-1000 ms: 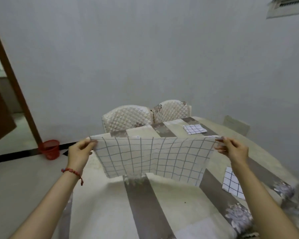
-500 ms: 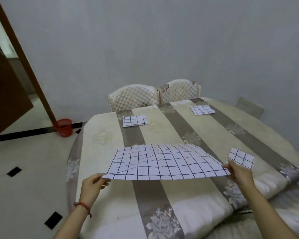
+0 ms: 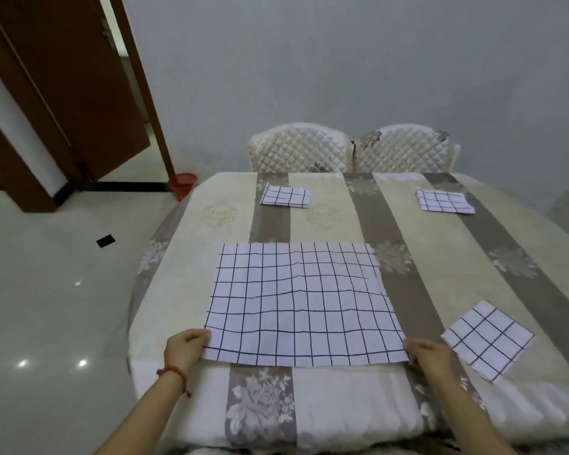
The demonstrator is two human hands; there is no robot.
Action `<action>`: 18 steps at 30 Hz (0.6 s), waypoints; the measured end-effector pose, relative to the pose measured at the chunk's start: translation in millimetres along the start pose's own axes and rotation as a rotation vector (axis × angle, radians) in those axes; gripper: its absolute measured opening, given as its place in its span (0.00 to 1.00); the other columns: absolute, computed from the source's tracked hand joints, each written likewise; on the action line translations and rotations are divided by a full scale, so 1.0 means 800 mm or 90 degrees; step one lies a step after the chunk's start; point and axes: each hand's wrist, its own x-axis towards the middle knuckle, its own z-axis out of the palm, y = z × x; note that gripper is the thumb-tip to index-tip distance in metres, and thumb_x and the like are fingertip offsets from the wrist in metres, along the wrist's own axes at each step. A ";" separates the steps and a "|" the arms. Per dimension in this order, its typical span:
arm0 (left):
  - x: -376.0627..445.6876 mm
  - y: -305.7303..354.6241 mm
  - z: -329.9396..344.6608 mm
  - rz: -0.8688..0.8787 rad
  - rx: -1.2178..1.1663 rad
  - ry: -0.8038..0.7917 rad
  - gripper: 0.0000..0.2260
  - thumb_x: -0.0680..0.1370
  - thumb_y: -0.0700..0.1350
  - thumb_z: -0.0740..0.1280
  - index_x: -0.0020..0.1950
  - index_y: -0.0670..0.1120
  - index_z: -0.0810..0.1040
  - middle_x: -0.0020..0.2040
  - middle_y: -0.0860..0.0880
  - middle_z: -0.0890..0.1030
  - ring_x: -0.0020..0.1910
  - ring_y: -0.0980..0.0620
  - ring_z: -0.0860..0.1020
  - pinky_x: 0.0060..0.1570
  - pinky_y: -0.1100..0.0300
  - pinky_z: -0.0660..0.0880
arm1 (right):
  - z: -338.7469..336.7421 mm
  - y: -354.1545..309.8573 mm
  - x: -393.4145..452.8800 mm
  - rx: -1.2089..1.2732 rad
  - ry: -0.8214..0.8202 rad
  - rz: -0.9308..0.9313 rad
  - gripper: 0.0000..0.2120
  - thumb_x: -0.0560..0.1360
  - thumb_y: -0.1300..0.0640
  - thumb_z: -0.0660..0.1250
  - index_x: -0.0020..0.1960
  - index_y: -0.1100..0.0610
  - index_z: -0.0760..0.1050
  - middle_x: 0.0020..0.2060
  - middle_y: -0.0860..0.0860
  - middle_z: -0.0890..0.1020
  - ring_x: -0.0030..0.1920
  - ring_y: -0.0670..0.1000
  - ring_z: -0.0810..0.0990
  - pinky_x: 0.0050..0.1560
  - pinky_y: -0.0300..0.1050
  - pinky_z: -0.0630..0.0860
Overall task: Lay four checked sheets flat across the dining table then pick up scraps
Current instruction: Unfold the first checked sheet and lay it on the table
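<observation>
First sheet (image 3: 299, 303) lies flat, near centre of the table (image 3: 191, 310); my left hand (image 3: 186, 348) and right hand (image 3: 429, 356) pinch its near corners. Next I let go and unfold the right folded sheet (image 3: 488, 339).

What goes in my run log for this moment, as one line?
step: laying sheet | sheet: flat on table | left hand: pinches near corner | right hand: pinches other corner | folded: three

Unfolded sheet (image 3: 301, 303) on table (image 3: 424, 274), chairs (image 3: 352, 152) behind
</observation>
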 end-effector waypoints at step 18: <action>0.011 0.003 0.065 0.344 0.498 0.096 0.11 0.68 0.36 0.70 0.50 0.41 0.80 0.52 0.38 0.78 0.53 0.35 0.76 0.49 0.43 0.73 | 0.093 -0.011 0.031 -0.366 0.039 -0.307 0.10 0.76 0.58 0.61 0.55 0.58 0.77 0.57 0.57 0.77 0.59 0.58 0.74 0.58 0.51 0.68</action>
